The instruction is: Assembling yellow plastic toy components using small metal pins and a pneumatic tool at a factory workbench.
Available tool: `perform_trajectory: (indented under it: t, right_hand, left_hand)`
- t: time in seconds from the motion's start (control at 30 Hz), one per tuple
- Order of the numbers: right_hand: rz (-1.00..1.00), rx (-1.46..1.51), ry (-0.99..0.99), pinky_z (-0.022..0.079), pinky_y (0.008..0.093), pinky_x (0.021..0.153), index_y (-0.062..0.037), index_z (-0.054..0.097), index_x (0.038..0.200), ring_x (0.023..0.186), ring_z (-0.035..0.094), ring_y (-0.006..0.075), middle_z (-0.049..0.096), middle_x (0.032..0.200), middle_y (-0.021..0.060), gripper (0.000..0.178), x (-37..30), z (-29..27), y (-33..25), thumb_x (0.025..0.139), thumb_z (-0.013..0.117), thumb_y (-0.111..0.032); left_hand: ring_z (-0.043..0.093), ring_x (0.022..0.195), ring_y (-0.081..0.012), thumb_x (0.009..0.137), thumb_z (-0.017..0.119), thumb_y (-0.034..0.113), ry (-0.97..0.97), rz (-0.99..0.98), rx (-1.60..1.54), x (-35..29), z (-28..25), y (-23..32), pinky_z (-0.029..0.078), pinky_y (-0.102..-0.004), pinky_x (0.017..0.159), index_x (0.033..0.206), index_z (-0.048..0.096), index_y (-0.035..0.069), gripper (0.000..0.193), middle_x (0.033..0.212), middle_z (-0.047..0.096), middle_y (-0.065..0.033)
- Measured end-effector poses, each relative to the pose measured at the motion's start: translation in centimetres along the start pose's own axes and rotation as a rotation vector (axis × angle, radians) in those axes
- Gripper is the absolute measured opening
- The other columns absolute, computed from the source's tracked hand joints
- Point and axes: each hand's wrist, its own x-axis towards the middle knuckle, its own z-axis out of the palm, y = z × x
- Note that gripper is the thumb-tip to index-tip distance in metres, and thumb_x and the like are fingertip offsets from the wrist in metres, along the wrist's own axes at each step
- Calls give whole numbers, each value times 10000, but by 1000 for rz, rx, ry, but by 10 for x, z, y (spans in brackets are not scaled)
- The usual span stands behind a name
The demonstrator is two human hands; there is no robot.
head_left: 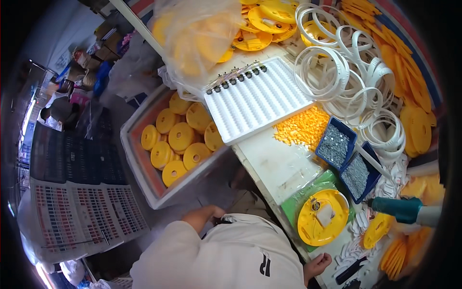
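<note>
My right hand (317,265) rests at the table's near edge, its fingers curled in and nothing showing between them. Just beyond it lies a round yellow plastic housing (313,231), open side up, on a green pad (288,207). A small round component, a pale block and a thin wire sit inside the housing. My left hand (217,212) is down by my waist at the hem of my shirt, away from the table; its fingers are mostly hidden. Nearest my right hand are small white plastic parts (344,255) and a dark strip-shaped tool (351,270).
A white ridged tray (260,101) carries a row of small dark components. Two blue bins (366,192) hold small metal pieces beside orange bits (303,126). White rings (380,130), a teal-handled tool (397,209) and yellow discs crowd the right. A foam box (139,178) of yellow housings stands left.
</note>
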Motion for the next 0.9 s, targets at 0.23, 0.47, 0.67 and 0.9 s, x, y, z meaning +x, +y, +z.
perform_trajectory:
  t: [0.23, 0.47, 0.67, 0.9]
  right_hand:
    - [39, -87, -14, 488, 292, 642, 47, 592, 1191, 764, 585, 159, 629, 981, 115, 228, 0, 4, 6, 1010, 591, -93]
    - [-66, -173, 70, 479, 307, 595, 41, 622, 1111, 717, 575, 199, 599, 894, 119, 242, -6, 15, 2, 902, 623, -80]
    - [-57, -258, 108, 498, 332, 638, 42, 634, 1084, 766, 591, 232, 617, 924, 138, 246, -17, 9, 4, 932, 633, -151]
    - [-242, -123, 384, 474, 281, 811, 8, 614, 1135, 884, 564, 130, 591, 1059, 41, 139, 47, -19, -27, 1030, 536, -40]
  left_hand:
    - [705, 1087, -255, 926, 691, 278, -146, -151, 456, 4, -2, 17, 559, -446, 975, 1175, 739, 94, 313, 1156, 767, -109]
    - [688, 1143, -298, 906, 706, 289, -213, -165, 884, -7, -28, 41, 547, -499, 988, 1246, 724, 80, 400, 1194, 755, -149]
    - [673, 1191, -335, 888, 720, 298, -233, -223, 1227, -13, -38, 72, 536, -545, 998, 1307, 711, 68, 478, 1227, 745, -183]
    - [710, 1113, -389, 935, 627, 373, -53, -117, 1965, -169, 64, 238, 556, -501, 961, 1178, 781, 83, 409, 1216, 740, -223]
